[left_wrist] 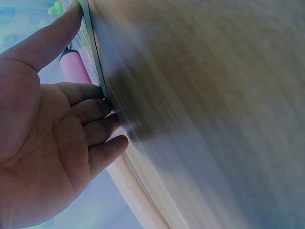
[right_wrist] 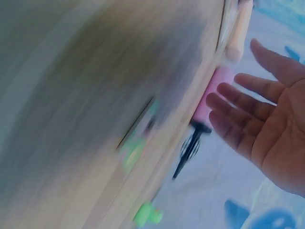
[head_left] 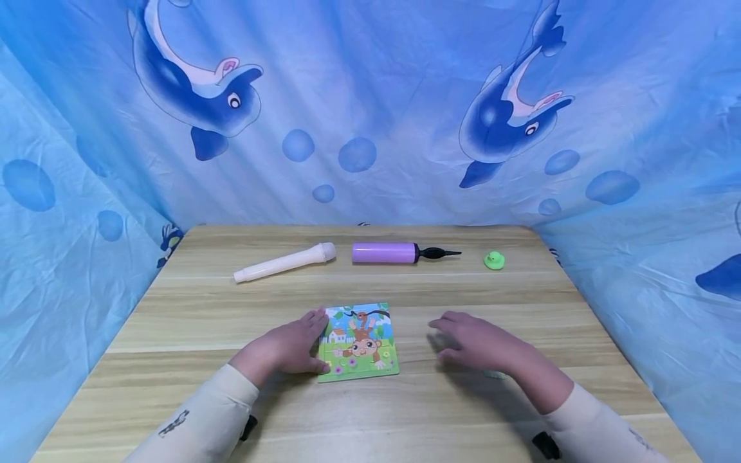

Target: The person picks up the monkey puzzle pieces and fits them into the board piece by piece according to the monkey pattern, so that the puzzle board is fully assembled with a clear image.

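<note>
A square jigsaw puzzle (head_left: 361,347) with a hanging monkey picture lies flat in the middle of the table. My left hand (head_left: 298,344) is at its left side, fingertips near the upper left and thumb at the lower left corner. In the left wrist view, the thumb and fingertips of the left hand (left_wrist: 57,124) touch the board's thin edge (left_wrist: 95,52). To the right of the puzzle, my right hand (head_left: 477,341) hovers over the table, holding nothing. A small flat coloured piece (right_wrist: 136,140), perhaps a puzzle piece, lies beneath it, mostly hidden by the forearm in the head view.
Along the back of the wooden table (head_left: 191,321) lie a pale pink stick with a rounded end (head_left: 283,262), a purple hand pump (head_left: 384,253) with a black nozzle, and a green toy duck (head_left: 494,260). Behind hangs a blue dolphin curtain (head_left: 393,83).
</note>
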The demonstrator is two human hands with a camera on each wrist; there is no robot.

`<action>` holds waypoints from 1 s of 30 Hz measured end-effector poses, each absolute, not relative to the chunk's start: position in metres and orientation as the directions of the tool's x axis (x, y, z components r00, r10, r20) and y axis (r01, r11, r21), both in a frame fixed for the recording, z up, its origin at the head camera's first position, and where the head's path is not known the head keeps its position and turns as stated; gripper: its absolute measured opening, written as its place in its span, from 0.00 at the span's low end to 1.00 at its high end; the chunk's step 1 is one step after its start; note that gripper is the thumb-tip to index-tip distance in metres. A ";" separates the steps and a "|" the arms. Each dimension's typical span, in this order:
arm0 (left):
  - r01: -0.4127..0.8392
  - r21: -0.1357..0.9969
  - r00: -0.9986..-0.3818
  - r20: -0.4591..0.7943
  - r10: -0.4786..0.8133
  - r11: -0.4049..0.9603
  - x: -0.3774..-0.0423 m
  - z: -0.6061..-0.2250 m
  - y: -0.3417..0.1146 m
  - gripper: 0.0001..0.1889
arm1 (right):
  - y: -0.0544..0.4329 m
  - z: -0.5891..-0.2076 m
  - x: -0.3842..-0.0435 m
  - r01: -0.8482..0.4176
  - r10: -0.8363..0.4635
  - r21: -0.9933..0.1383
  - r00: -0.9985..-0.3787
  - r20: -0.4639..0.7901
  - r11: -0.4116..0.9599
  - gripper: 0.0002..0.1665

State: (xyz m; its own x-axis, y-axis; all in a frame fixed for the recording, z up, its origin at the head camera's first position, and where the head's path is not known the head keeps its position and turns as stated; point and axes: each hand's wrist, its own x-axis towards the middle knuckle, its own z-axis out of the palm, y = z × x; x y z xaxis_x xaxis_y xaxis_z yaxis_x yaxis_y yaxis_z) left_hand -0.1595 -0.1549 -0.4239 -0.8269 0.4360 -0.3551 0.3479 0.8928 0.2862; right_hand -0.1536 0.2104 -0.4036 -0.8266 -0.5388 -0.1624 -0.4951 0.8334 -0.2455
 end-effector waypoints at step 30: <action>0.346 0.291 -0.830 -0.349 0.435 0.892 -0.158 -0.424 -0.155 0.53 | 0.237 -0.421 -0.159 -0.346 -0.385 -0.174 -0.865 -0.322 0.922 0.17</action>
